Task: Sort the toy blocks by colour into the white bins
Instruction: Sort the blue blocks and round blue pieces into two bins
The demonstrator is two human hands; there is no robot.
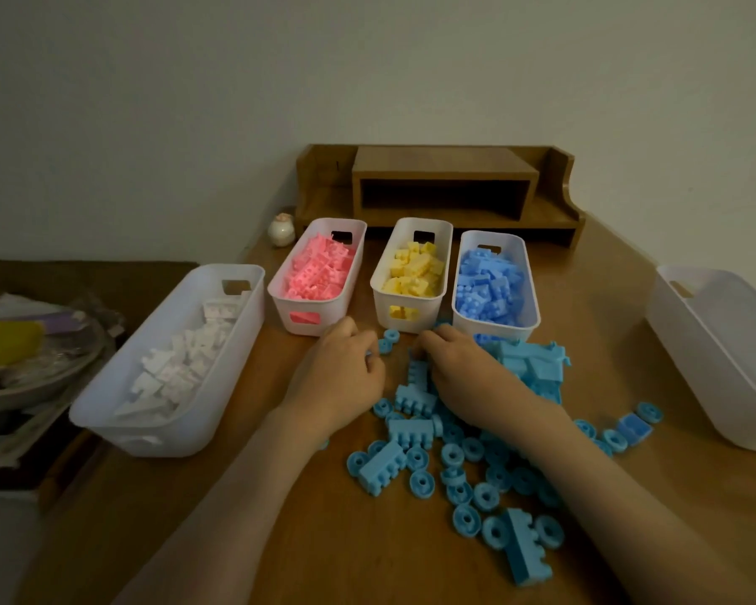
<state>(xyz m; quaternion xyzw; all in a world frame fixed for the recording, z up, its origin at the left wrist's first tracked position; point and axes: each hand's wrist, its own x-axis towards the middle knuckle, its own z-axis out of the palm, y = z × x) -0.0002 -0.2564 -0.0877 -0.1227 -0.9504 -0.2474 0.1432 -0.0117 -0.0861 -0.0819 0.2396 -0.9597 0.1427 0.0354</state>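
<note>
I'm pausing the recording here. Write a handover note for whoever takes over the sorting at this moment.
The left hand: fingers curled beside the turquoise pile; any hold is hidden.
The right hand: fingers curled into that pile; grip unclear.
Done: white-block bin, pink bin, yellow bin and blue bin each hold one colour.
Left: the turquoise pile lies loose on the table; the right bin probably takes it.

1. Five white bins: three small in the far row, the pink bin [330, 318], yellow bin [380, 312] and blue bin [498, 327], plus the large left bin [140, 438] and large right bin [716, 386].
2. Two hands: left hand [341, 369], right hand [459, 373].
3. One wooden shelf [444, 165].
4. One small jar [281, 230].
5. Loose turquoise pieces [383, 467]: heaped and overlapping, too many to count.
</note>
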